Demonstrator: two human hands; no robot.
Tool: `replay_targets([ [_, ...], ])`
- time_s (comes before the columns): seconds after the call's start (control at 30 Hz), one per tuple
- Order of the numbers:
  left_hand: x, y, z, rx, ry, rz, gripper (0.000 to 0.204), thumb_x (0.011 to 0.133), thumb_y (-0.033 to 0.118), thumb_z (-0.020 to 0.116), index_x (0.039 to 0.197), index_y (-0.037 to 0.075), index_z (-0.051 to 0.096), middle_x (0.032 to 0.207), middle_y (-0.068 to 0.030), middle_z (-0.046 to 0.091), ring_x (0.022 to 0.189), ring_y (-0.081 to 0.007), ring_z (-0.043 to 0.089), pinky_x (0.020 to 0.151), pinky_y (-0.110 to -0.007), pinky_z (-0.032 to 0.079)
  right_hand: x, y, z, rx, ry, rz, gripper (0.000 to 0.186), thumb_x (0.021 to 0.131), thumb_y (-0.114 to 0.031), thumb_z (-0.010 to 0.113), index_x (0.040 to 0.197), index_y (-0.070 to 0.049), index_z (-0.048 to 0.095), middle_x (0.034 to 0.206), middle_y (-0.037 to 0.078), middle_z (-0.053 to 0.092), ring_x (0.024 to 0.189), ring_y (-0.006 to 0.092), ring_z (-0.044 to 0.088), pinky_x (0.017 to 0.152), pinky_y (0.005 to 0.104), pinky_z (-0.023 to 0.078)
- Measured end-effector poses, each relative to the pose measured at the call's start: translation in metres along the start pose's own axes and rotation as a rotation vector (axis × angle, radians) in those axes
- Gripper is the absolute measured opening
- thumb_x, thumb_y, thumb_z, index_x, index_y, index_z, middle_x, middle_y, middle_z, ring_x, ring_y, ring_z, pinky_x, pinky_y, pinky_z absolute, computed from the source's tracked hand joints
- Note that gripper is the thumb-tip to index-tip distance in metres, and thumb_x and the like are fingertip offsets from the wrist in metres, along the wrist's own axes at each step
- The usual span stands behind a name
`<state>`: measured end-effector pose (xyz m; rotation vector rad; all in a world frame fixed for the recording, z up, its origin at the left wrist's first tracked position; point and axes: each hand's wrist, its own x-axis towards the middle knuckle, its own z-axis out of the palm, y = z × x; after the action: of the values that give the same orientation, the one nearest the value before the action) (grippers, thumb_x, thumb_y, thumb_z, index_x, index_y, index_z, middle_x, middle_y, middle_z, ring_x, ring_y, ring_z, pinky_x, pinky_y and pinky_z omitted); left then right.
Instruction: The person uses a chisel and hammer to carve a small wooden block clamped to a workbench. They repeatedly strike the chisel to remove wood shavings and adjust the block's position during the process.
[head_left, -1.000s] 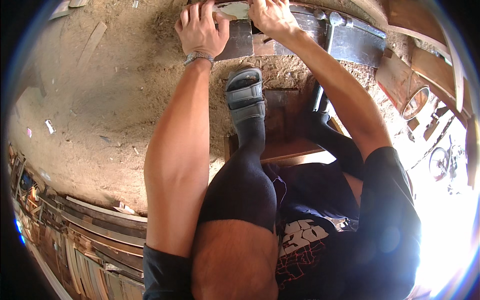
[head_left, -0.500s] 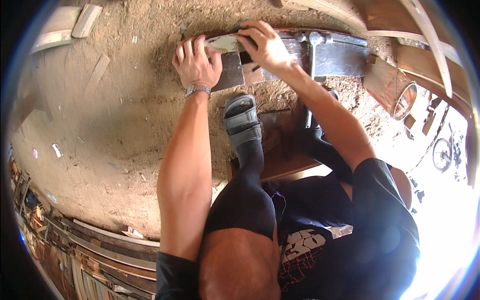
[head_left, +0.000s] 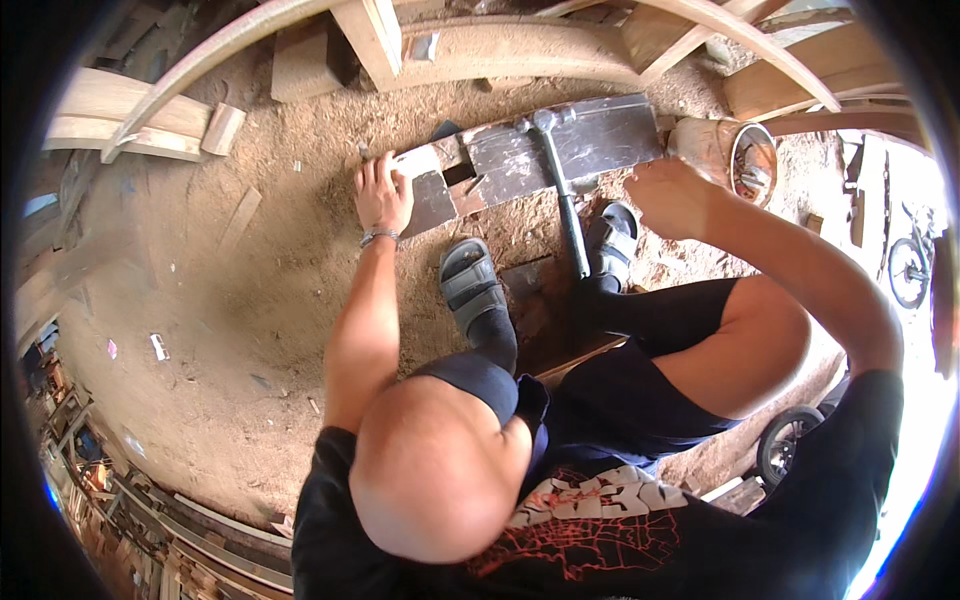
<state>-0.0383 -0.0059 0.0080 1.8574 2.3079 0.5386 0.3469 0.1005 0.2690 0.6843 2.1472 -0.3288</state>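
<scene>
A long dark-painted board (head_left: 600,140) lies across the sawdust in front of my feet, with a notch and bare brown patches near its left part. My left hand (head_left: 383,200) is closed over the left end, its fingers around a pale wood piece (head_left: 418,160) along the far edge. A hammer (head_left: 560,180) rests across the board, its head at the far edge and its handle pointing back between my sandals. My right hand (head_left: 672,200) is beyond the board's right end, fingers curled in; what they hold, if anything, is hidden.
Right of the board a round container (head_left: 752,165) lies on its side. Curved wooden frames (head_left: 520,50) stand along the far side. A loose wood strip (head_left: 240,220) lies at left, stacked lumber (head_left: 220,555) at lower left. My sandalled feet (head_left: 472,285) are close to the board.
My right hand has left the pale wood piece and moved right, past the board's end. My left hand stays at the left end. The view has shifted, showing more of the far frames.
</scene>
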Motion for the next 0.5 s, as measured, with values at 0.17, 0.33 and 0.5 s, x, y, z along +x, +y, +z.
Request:
replay_targets([
  [0.17,-0.002,-0.011,-0.060,0.141,-0.147,0.282,0.074,0.094,0.029,0.065,0.160,0.016,0.034,0.161,-0.0152,0.039,0.147,-0.0385,0.037,0.124,-0.049,0.031,-0.056,0.017,-0.005,0.589,0.273,-0.011,0.041,0.093,-0.034,0.072,0.122,-0.008,0.059,0.116,0.016,0.066,0.107,0.0326,0.066,0.093,0.0460,0.051],
  [0.33,-0.015,-0.046,-0.164,0.141,-0.419,0.214,0.080,0.094,0.031,0.067,0.162,0.011,0.029,0.162,-0.0198,0.038,0.149,-0.0352,0.038,0.123,-0.045,0.031,-0.064,0.032,-0.031,0.442,0.599,0.066,0.044,0.093,-0.040,0.072,0.120,-0.007,0.060,0.111,0.016,0.069,0.110,0.0346,0.065,0.093,0.0466,0.051],
  [0.5,-0.010,-0.085,-0.259,0.058,-0.992,-0.333,0.074,0.099,0.051,0.062,0.153,0.003,0.044,0.149,-0.0214,0.056,0.139,-0.0314,0.052,0.117,-0.040,0.038,-0.069,0.042,-0.041,0.414,0.577,0.098,0.051,0.095,-0.044,0.067,0.127,-0.006,0.063,0.119,0.019,0.070,0.112,0.0349,0.068,0.092,0.0455,0.055],
])
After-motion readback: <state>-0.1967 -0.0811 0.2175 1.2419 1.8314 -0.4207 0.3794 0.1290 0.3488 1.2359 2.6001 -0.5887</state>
